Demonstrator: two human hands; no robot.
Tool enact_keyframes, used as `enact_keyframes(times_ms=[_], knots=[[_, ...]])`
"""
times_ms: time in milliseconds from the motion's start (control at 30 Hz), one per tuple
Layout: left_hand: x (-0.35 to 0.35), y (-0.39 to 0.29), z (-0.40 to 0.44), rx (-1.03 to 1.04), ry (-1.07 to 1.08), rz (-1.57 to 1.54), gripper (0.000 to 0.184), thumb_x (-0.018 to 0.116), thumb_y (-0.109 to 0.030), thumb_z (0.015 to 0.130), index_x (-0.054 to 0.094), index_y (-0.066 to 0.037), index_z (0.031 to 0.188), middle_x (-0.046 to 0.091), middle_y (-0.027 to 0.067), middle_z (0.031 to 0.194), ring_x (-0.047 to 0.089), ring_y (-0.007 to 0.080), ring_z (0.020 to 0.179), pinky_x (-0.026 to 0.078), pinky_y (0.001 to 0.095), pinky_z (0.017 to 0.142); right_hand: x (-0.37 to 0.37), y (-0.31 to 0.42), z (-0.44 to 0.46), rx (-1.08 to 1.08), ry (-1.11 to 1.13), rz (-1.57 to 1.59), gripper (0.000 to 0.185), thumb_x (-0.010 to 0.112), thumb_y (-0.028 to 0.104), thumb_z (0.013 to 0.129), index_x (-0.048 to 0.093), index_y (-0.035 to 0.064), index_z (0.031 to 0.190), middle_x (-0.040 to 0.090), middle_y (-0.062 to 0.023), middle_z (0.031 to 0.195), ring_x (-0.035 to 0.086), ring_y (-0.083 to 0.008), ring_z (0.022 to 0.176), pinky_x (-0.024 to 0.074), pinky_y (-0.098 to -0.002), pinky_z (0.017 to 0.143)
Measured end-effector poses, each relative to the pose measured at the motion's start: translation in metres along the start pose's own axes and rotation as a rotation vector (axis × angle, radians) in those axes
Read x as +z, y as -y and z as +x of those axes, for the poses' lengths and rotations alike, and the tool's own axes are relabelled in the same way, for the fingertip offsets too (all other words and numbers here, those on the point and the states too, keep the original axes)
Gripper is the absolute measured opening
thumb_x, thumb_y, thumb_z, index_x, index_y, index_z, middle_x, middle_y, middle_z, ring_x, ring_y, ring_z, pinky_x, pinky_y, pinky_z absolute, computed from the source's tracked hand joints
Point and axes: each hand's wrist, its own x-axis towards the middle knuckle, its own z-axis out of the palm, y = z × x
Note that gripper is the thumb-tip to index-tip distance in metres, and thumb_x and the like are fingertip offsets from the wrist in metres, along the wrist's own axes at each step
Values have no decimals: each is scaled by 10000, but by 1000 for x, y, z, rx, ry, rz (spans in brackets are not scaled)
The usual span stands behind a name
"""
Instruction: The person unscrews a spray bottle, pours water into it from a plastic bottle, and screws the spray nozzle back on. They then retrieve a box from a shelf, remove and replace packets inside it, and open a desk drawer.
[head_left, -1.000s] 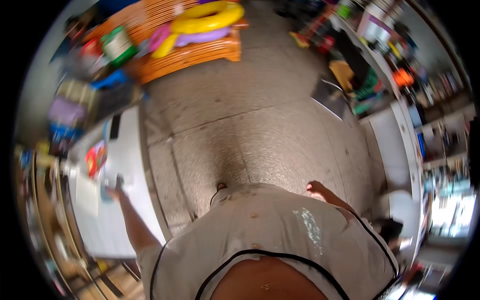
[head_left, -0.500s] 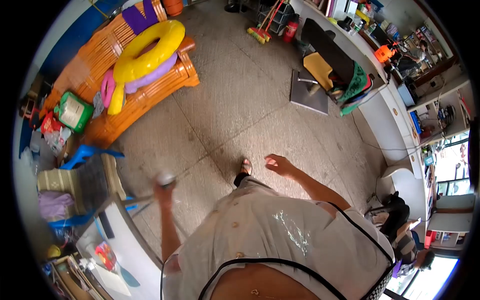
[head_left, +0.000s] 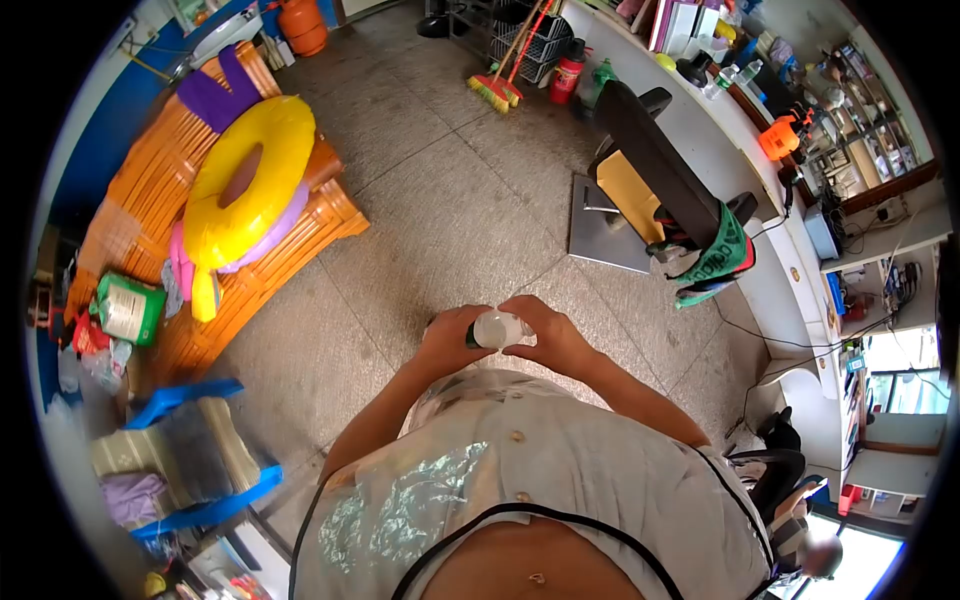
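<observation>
In front of my belly, both hands hold a small round object with a whitish, glassy top. It could be a cup or a jar; its kind is not plain from above. My left hand curls round its left side, where a dark green patch shows by the fingers. On the other side, my right hand grips it with thumb and fingers. The object's lower part is hidden beneath the hands.
An orange wooden bench with a yellow swim ring stands left, a blue chair nearer. To the right are a black chair on a metal base and a long white counter. Another person sits at lower right.
My left hand has brought the round object from the left side to the middle. My right hand, previously empty, has moved inward and taken hold of it. The view has shifted away from the table.
</observation>
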Motion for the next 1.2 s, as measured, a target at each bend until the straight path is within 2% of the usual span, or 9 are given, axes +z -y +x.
enact_keyframes(times_ms=[200, 400, 500, 633, 700, 867, 933, 1133, 1200], knots=[[-34, 51, 153, 125, -37, -38, 408, 734, -205, 660, 593, -97, 1027, 621, 105, 963, 562, 318, 938, 434, 387, 832, -48, -68, 119, 1, -120, -92, 436, 752, 112, 667, 556, 44, 1050, 583, -113, 984, 599, -287, 876, 496, -333, 734], [-87, 45, 315, 77, 226, -73, 278, 719, -228, 684, 626, -68, 892, 631, 122, 858, 591, 319, 824, 454, 384, 753, -136, -117, 233, 163, -167, -143, 343, 727, 113, 681, 592, 46, 990, 604, -112, 938, 610, -287, 807, 499, -333, 694], [-104, 43, 384, 115, 243, 58, 334, 726, -250, 674, 611, -73, 934, 630, 123, 879, 592, 318, 831, 455, 381, 746, -176, -138, 272, 224, -218, -116, 339, 728, 114, 674, 608, 57, 986, 615, -113, 954, 613, -291, 808, 502, -336, 696], [-115, 62, 473, 150, 353, -184, 580, 766, -284, 642, 525, -52, 1117, 602, 146, 986, 586, 298, 915, 451, 353, 791, -233, -177, 315, 277, -306, -123, 367, 733, 75, 665, 606, 40, 1008, 616, -117, 956, 623, -262, 807, 499, -319, 689], [-107, 98, 516, 316, 265, -89, 609, 766, -260, 637, 504, -45, 1143, 596, 153, 1004, 576, 295, 942, 438, 346, 827, -268, -201, 339, 311, -346, -120, 377, 737, 46, 653, 605, 28, 1006, 617, -114, 949, 625, -228, 793, 494, -304, 679], [-113, 115, 627, 144, 373, -32, 473, 755, -232, 645, 561, -45, 1034, 610, 170, 969, 585, 329, 910, 452, 384, 765, -333, -284, 404, 317, -318, 5, 401, 753, 54, 646, 601, 24, 1015, 612, -103, 952, 617, -196, 770, 489, -291, 682], [-127, 103, 667, -37, 360, -19, 365, 736, -231, 670, 588, -48, 948, 627, 164, 886, 601, 335, 834, 463, 384, 704, -355, -312, 435, 327, -318, 53, 395, 751, 63, 652, 601, 29, 1016, 612, -103, 959, 616, -199, 767, 488, -294, 684], [-157, 129, 768, -169, 420, -10, 378, 727, -235, 686, 588, -54, 987, 634, 155, 847, 611, 326, 802, 465, 380, 692, -405, -373, 531, 294, -243, 46, 356, 731, 140, 672, 602, 35, 987, 623, -102, 884, 607, -210, 720, 483, -309, 669], [-158, 139, 797, -75, 381, -18, 408, 724, -236, 689, 575, -47, 1019, 634, 155, 846, 613, 323, 808, 463, 383, 698, -417, -393, 551, 325, -238, 31, 362, 738, 133, 674, 603, 29, 993, 622, -101, 903, 611, -201, 746, 485, -300, 684]])
